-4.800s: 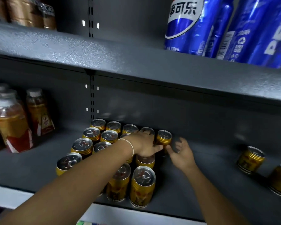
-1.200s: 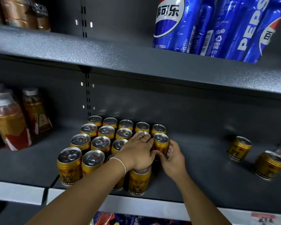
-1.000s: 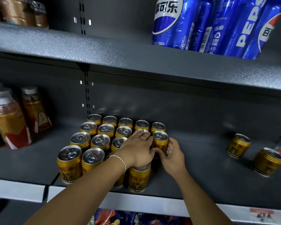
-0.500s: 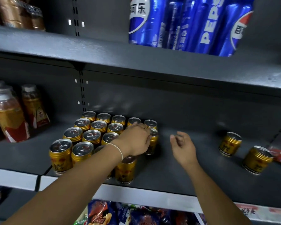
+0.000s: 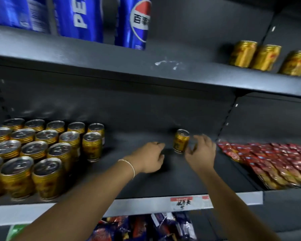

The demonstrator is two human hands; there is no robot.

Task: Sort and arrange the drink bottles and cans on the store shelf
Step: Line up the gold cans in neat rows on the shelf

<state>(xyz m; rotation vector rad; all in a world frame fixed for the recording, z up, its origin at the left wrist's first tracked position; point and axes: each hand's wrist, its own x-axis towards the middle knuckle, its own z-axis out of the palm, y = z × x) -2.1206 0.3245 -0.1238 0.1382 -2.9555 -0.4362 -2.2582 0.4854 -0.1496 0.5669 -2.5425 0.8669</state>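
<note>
While the can (image 5: 181,140) stands on the shelf (image 5: 163,181), apart from the block (image 5: 42,150), your right hand (image 5: 201,153) cups just beside it, fingers half-spread. Your left hand (image 5: 151,157) hovers near, loosely curled, empty.

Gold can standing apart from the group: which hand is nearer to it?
Right. The right hand is just beside the can on its right, fingers curled close to it; the left hand sits to the can's left, with a clear gap between.

Red snack packets (image 5: 271,159), handwritten price label (image 5: 183,202), dark snack bags below (image 5: 146,226)
</note>
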